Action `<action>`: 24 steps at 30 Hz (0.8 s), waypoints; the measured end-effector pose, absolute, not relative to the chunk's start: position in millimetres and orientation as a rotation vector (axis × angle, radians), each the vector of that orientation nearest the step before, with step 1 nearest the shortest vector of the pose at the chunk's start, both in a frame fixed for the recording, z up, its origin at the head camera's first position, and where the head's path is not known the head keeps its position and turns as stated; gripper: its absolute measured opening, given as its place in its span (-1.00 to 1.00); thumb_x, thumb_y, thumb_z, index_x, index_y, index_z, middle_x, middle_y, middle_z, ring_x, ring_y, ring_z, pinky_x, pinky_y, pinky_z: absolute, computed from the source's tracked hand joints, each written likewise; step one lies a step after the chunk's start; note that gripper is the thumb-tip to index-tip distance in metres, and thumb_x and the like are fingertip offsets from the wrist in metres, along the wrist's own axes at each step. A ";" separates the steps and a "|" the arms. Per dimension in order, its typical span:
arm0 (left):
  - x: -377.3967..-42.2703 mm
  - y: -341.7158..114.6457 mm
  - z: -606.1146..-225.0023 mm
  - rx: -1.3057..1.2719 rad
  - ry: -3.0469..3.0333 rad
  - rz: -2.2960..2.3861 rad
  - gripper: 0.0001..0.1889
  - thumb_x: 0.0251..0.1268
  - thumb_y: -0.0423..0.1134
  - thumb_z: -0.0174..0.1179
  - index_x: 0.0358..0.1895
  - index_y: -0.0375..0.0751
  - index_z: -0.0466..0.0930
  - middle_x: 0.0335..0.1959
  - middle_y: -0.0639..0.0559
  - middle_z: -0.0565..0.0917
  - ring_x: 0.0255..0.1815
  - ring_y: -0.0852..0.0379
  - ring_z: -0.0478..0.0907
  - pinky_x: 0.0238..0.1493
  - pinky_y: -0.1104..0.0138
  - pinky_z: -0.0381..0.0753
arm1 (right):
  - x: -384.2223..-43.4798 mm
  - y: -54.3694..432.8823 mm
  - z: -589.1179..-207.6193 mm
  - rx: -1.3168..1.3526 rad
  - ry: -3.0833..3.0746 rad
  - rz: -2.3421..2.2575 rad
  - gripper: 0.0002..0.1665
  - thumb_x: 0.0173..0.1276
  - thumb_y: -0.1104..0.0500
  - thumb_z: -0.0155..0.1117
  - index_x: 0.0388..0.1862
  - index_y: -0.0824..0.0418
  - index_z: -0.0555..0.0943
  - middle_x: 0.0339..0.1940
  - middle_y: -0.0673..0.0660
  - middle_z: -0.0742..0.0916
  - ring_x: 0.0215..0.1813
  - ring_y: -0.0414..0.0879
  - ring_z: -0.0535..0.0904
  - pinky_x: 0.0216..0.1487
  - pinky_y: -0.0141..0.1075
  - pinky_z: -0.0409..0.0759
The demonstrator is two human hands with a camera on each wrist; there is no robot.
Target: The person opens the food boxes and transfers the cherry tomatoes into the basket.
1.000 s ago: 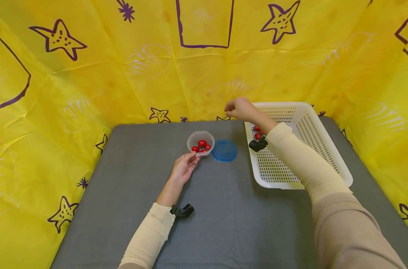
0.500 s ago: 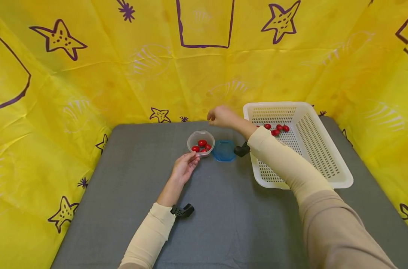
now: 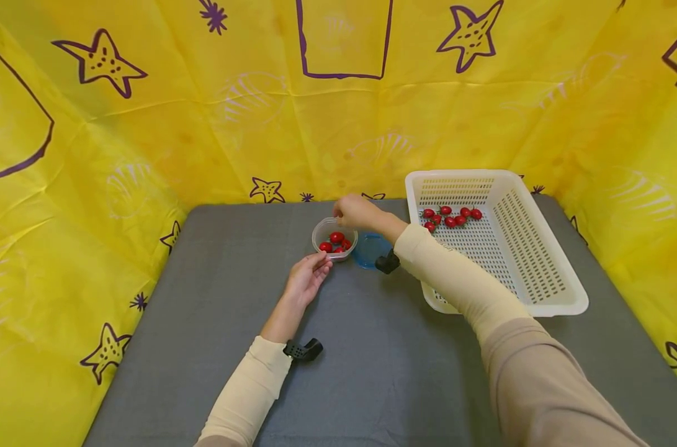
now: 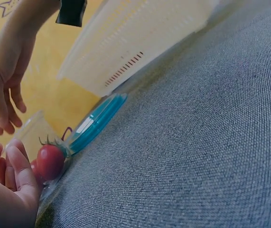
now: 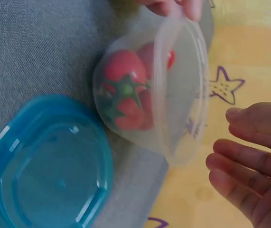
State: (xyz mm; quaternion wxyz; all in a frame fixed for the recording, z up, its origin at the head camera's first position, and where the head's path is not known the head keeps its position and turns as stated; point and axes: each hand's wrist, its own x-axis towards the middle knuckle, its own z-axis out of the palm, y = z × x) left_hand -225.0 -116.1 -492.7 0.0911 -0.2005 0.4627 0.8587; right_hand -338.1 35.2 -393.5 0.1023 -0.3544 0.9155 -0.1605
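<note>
My left hand (image 3: 306,279) pinches the near rim of a small clear plastic container (image 5: 161,99) between thumb and fingers. Inside it lie several cherry tomatoes (image 3: 337,237), some with green stems. Over the container's far right side hangs my right hand (image 3: 360,213). In the right wrist view, the fingers of that right hand (image 5: 249,166) are loosely bent and apart, with nothing between them, beside the container's mouth. A blue lid (image 3: 366,249) lies on the table just right of the container, partly behind my right wrist in the head view.
To the right stands a large white slotted basket (image 3: 530,248), with several cherry tomatoes (image 3: 450,221) near its back left. My right forearm crosses the basket's near left corner. The grey table (image 3: 215,292) ends at a yellow patterned cloth (image 3: 327,143) behind and at both sides.
My right hand has moved left and down from the basket's left edge to above the container, uncovering tomatoes in the basket. My left hand stays at the container's rim.
</note>
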 end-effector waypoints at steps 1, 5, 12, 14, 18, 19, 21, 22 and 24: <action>-225.4 -116.0 -492.8 -0.598 1.374 2.551 -0.84 0.41 -0.32 0.12 -0.39 -0.13 0.58 -0.52 0.10 0.68 -0.50 0.26 0.61 -0.36 0.52 0.60 | -337.2 33.4 -395.6 -1.040 2.699 -0.470 -0.73 0.33 0.23 0.25 -0.05 0.33 0.69 -0.14 0.23 0.75 -0.13 0.06 0.62 0.03 -0.17 0.63; -226.4 -115.5 -493.2 -0.606 1.375 2.550 -0.83 0.42 -0.32 0.12 -0.41 -0.13 0.58 -0.53 0.10 0.68 -0.50 0.26 0.60 -0.37 0.53 0.60 | -334.3 26.7 -403.8 -1.034 2.692 -0.448 -0.71 0.35 0.22 0.23 -0.02 0.31 0.68 -0.07 0.22 0.76 -0.09 0.06 0.66 0.07 -0.19 0.65; -225.7 -115.8 -492.7 -0.605 1.382 2.549 -0.84 0.40 -0.31 0.14 -0.40 -0.13 0.59 -0.51 0.10 0.68 -0.49 0.25 0.61 -0.34 0.53 0.60 | -330.5 19.0 -418.4 -1.021 2.719 -0.339 -0.75 0.32 0.21 0.24 -0.09 0.28 0.70 -0.17 0.18 0.77 -0.21 0.02 0.64 -0.06 -0.24 0.67; -225.4 -116.2 -492.5 -0.606 1.383 2.549 -0.85 0.40 -0.31 0.14 -0.39 -0.13 0.59 -0.51 0.09 0.69 -0.49 0.25 0.61 -0.34 0.52 0.61 | -328.1 16.6 -422.3 -1.020 2.726 -0.302 -0.81 0.32 0.21 0.24 -0.18 0.28 0.71 -0.30 0.16 0.75 -0.30 -0.01 0.59 -0.19 -0.28 0.64; -225.1 -116.8 -492.7 -0.602 1.371 2.559 -0.84 0.41 -0.33 0.13 -0.40 -0.13 0.58 -0.52 0.09 0.69 -0.49 0.25 0.61 -0.35 0.52 0.60 | -323.4 12.2 -429.5 -1.046 2.749 -0.224 -0.87 0.31 0.24 0.23 -0.35 0.25 0.69 -0.50 0.10 0.66 -0.41 -0.04 0.50 -0.33 -0.29 0.55; -225.2 -116.9 -492.7 -0.603 1.366 2.562 -0.84 0.41 -0.33 0.13 -0.40 -0.13 0.58 -0.52 0.09 0.69 -0.49 0.25 0.61 -0.35 0.52 0.60 | -322.6 11.2 -431.3 -1.047 2.755 -0.216 -0.87 0.31 0.25 0.22 -0.35 0.25 0.69 -0.50 0.11 0.66 -0.41 -0.03 0.51 -0.32 -0.28 0.55; -225.1 -116.9 -493.1 -0.592 1.365 2.566 -0.83 0.41 -0.34 0.12 -0.41 -0.13 0.58 -0.52 0.10 0.69 -0.50 0.26 0.61 -0.35 0.52 0.60 | -321.0 9.4 -434.1 -1.039 2.772 -0.202 -0.88 0.30 0.25 0.23 -0.31 0.24 0.70 -0.45 0.11 0.69 -0.36 -0.01 0.54 -0.25 -0.24 0.59; -224.9 -116.9 -493.0 -0.587 1.366 2.565 -0.83 0.41 -0.34 0.12 -0.41 -0.12 0.57 -0.52 0.10 0.69 -0.49 0.26 0.60 -0.35 0.52 0.60 | -320.7 8.7 -435.8 -1.033 2.781 -0.190 -0.87 0.31 0.25 0.23 -0.27 0.25 0.70 -0.38 0.14 0.72 -0.31 0.00 0.57 -0.19 -0.21 0.61; -225.0 -116.5 -493.4 -0.595 1.362 2.565 -0.83 0.41 -0.34 0.13 -0.41 -0.13 0.58 -0.52 0.10 0.69 -0.50 0.26 0.60 -0.35 0.52 0.60 | -319.4 7.7 -437.3 -1.013 2.792 -0.186 -0.85 0.31 0.25 0.23 -0.21 0.26 0.70 -0.31 0.16 0.74 -0.26 0.03 0.59 -0.13 -0.19 0.62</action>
